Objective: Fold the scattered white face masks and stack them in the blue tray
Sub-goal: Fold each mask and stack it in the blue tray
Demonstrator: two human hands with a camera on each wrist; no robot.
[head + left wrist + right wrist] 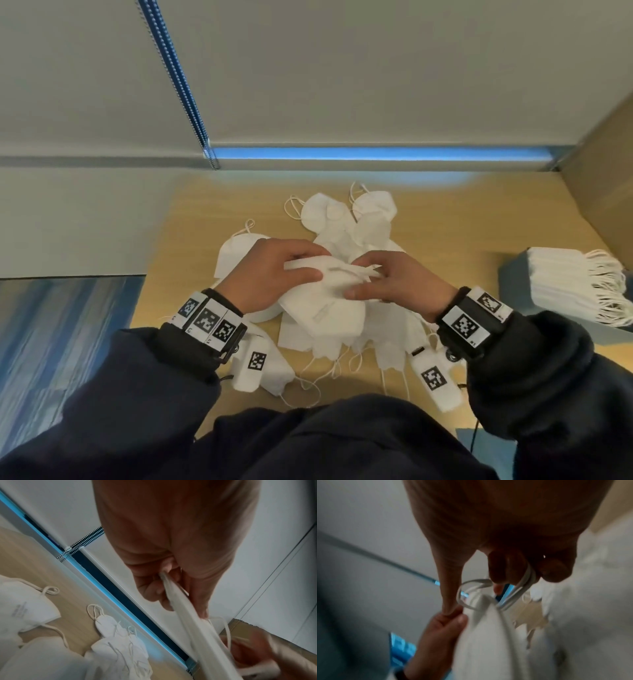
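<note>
Both hands hold one white face mask above the pile at the middle of the wooden table. My left hand pinches its left edge between thumb and fingers; the left wrist view shows that folded edge in the grip. My right hand curls round the mask's ear loops at its right end. Several loose white masks lie scattered behind and under the hands. The blue tray stands at the right with a stack of folded masks in it, their loops hanging to the right.
A brown cardboard box stands at the far right behind the tray. A lowered window blind with a blue bead chain rises behind the table. The table's left edge borders blue floor. Bare wood shows between pile and tray.
</note>
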